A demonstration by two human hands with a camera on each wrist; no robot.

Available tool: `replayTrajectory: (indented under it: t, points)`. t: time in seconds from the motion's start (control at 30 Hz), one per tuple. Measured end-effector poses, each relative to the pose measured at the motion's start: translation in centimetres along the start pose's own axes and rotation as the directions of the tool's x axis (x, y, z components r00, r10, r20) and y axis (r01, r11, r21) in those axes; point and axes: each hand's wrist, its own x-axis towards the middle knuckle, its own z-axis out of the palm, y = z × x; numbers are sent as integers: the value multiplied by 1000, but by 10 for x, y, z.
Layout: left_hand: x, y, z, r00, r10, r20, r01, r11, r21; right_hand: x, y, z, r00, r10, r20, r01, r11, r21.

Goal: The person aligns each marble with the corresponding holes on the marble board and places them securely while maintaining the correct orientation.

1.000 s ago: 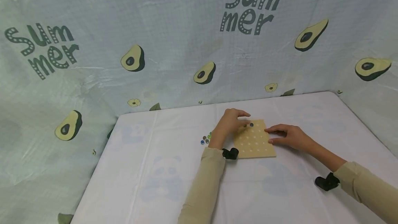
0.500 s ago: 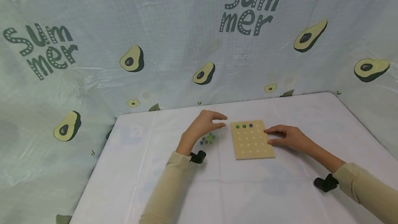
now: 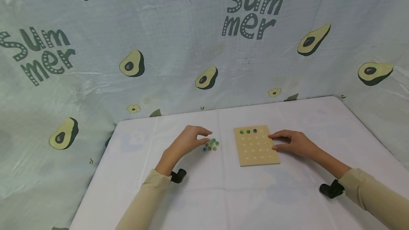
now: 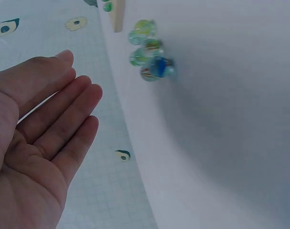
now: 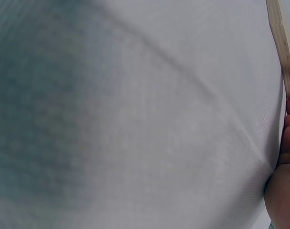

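My left hand (image 3: 188, 140) hovers at the left side of a small cluster of glass marbles (image 3: 214, 148), thumb and fingers apart. In the left wrist view nothing lies in that hand (image 4: 49, 138), and the marbles (image 4: 150, 52) look clear with green, yellow and blue inside. To their right is a square wooden board (image 3: 255, 154) with rows of hollows. Two green marbles (image 3: 248, 131) and one blue marble (image 3: 255, 130) sit in its back row. My right hand (image 3: 295, 142) touches the board's right edge with thumb and fingertips; the right wrist view shows it only partly.
A white cloth with faint panda prints covers the table (image 3: 204, 201). Behind it hangs a pale curtain (image 3: 172, 74) printed with avocados and lettering. Black wrist cameras (image 3: 178, 176) sit at both sleeves.
My left hand has moved left from over the board to the loose marbles, uncovering the marbles in the back row. The right hand has stayed at the board's edge. The head view has shifted slightly.
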Motion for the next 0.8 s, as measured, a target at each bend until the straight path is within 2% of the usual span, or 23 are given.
replayTrajectory:
  t: [0.23, 0.37, 0.57, 0.73, 0.8]
  points:
    - [-15, -10, 5, 999, -6, -33, 7, 1000, 22, 0, -1, 1, 1000, 6, 1, -6, 1000, 7]
    - [-20, -15, 8, 999, -28, -24, 29, 999, 31, -1, -1, 2, 1000, 3, 3, -3, 1000, 6]
    - [-19, -24, 15, 999, -39, -1, 39, 997, 65, -1, 0, 1, 1000, 1, -1, -1, 1000, -9]
    - [-17, -26, 18, 999, -32, -19, 33, 998, 57, -1, 0, -1, 1000, 1, -2, -1, 1000, 4]
    - [-16, -26, 19, 1000, -11, -21, 12, 997, 70, -1, -1, -1, 1000, 0, -1, 0, 1000, 10]
